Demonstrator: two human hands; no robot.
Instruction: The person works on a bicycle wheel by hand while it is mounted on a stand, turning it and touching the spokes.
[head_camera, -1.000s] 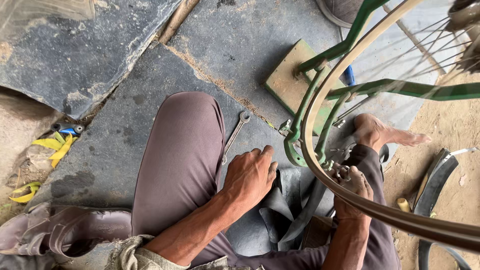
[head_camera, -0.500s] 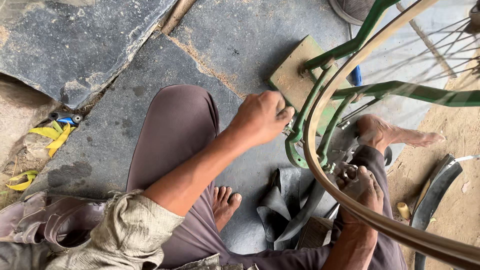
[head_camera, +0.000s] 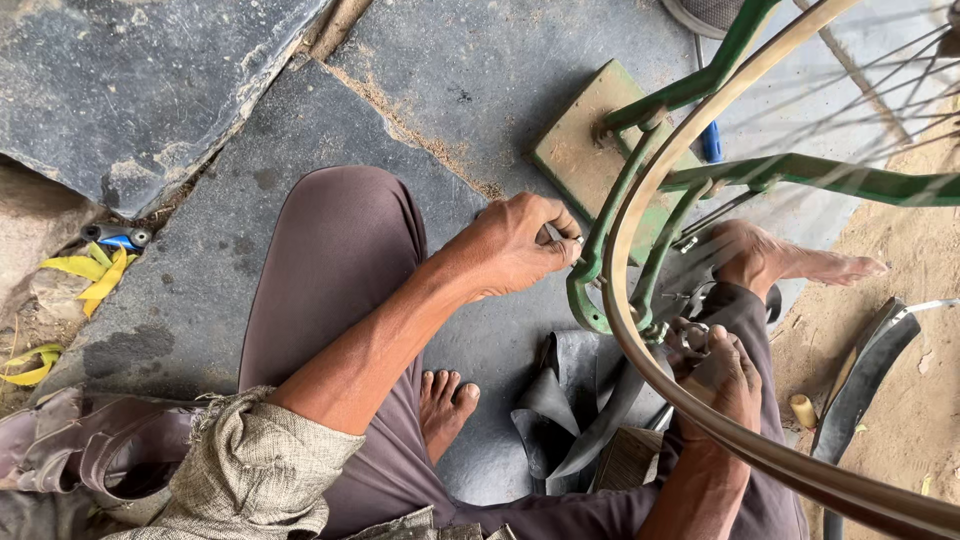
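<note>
head view: left hand (head_camera: 515, 245) pinching a small metal tool (head_camera: 556, 236) at green bicycle fork end (head_camera: 590, 290).
right hand (head_camera: 722, 375) nearer, closed on axle hardware (head_camera: 692, 335) just right of bare rim (head_camera: 640, 200); fork running up-right.

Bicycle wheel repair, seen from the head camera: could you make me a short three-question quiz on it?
1. True or false: the left hand is closed on a small metal tool at the green frame.
2. Which hand is at the wheel rim? A left, B right, C neither.
3. Fill in: the black inner tube lies on the stone ___.

Key: 1 true. 2 B, the right hand. 3 floor.
</note>
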